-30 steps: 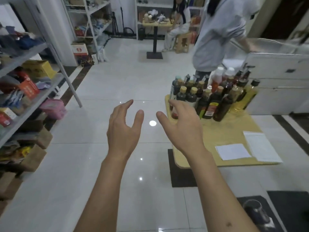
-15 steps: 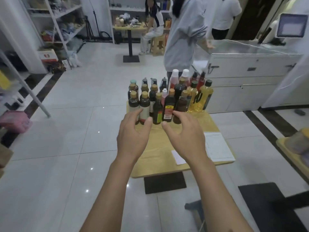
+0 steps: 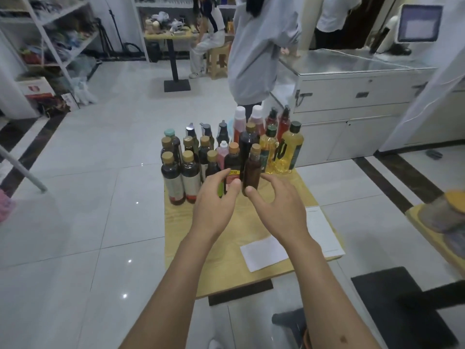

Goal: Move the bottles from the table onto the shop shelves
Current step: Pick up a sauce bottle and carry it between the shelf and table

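Several bottles stand packed together at the far end of a small wooden table (image 3: 226, 260). Most are dark with tan caps, like the dark bottle (image 3: 171, 177) at the front left. Two yellow oil bottles (image 3: 289, 149) stand at the right of the group. My left hand (image 3: 216, 205) reaches the front row, its curved fingers in front of a red-and-yellow-labelled bottle (image 3: 232, 159) without closing on it. My right hand (image 3: 274, 205) is beside it, thumb tip close to a brown bottle (image 3: 253, 170), fingers spread and holding nothing.
Two sheets of paper (image 3: 264, 253) lie on the near right of the table. A person in a grey hoodie (image 3: 259, 46) stands just behind the bottles by a white counter (image 3: 352, 91). White shop shelves (image 3: 50, 34) stand far left. Another table (image 3: 437, 222) is at the right edge.
The view has swung from the left shelves to the table and come closer. Both hands have moved forward to the front row of bottles, still holding nothing.
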Available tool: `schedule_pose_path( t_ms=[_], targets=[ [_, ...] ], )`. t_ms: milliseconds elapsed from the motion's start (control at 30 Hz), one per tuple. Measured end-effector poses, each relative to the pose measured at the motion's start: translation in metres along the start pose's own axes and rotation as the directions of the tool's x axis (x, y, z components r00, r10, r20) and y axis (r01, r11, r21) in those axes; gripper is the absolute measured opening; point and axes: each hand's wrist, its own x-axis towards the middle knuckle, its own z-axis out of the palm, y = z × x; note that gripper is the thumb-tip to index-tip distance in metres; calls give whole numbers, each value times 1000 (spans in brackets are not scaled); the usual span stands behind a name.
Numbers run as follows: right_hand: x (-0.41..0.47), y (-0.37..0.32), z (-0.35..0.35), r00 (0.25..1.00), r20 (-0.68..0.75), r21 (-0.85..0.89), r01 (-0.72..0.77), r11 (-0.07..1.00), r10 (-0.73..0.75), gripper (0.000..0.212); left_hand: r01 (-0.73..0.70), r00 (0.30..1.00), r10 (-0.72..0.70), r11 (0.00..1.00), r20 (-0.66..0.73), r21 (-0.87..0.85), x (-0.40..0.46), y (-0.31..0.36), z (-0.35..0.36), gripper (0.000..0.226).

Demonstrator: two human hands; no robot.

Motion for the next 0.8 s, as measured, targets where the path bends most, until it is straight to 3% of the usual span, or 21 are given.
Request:
schedule_pose_path(
  t_ms=[400, 567, 800],
  targets=[
    [98, 33, 22, 989, 105, 57, -106, 993, 99, 49, 243, 949, -213, 964, 232, -108, 87, -16, 39, 31],
    [143, 53, 33, 975, 183, 134, -150, 979, 125, 42, 345, 916, -298, 927, 267, -149, 125, -12, 63, 32],
    [204, 85, 52, 946, 265, 126, -228, 965, 189, 53, 481, 856, -426, 864, 292, -149, 173, -22, 106, 41]
  ],
)
